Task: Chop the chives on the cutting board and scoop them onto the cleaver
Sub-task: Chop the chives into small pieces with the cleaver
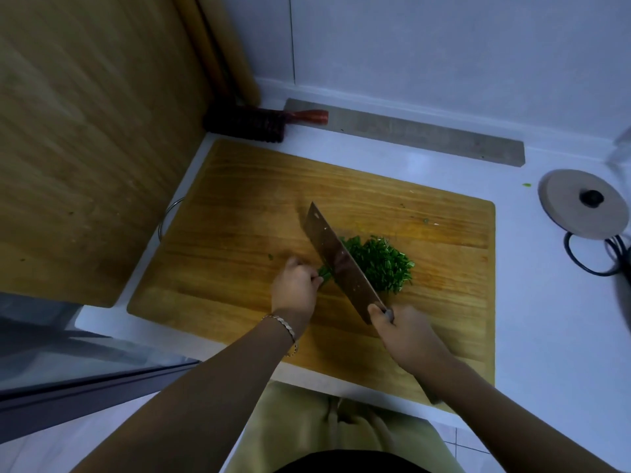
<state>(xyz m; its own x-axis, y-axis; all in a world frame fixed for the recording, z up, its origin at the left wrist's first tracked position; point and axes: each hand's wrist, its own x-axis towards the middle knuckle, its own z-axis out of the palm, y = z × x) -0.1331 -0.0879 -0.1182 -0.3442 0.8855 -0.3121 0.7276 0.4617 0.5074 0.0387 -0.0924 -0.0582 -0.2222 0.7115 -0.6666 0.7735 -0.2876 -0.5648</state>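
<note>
Wooden cutting board (239, 206) lies flat on a white counter (546, 319), seen from above by the person working at it. Near the middle of the board, a little to the right, a cleaver (336, 259) stands on its edge, its blade running from near right to far left. The right hand (406, 332) grips the handle at the near end, fingers wrapped tightly round it and the thumb against the base of the blade.

Just right of the blade, touching it, sits a heap of chopped chives (382, 264), dark green and cut into short pieces. Just left of the blade, a short stub of uncut chives (324, 273) is pinched by the left hand (297, 281), whose fingers are curled and bunched together, fingertips tucked close to the blade. A bracelet (283, 327) circles that wrist. One stray green piece (270, 257) lies on the board further left.

At the left a second, larger wooden board (85, 131) leans upright. At the far edge of the counter lie a dark brush with a red handle (269, 122) and a long grey strip (409, 134) along the wall. At the right, well apart from the board, rests a round beige disc (584, 203) with a black cord (594, 257) coiled beside it.
</note>
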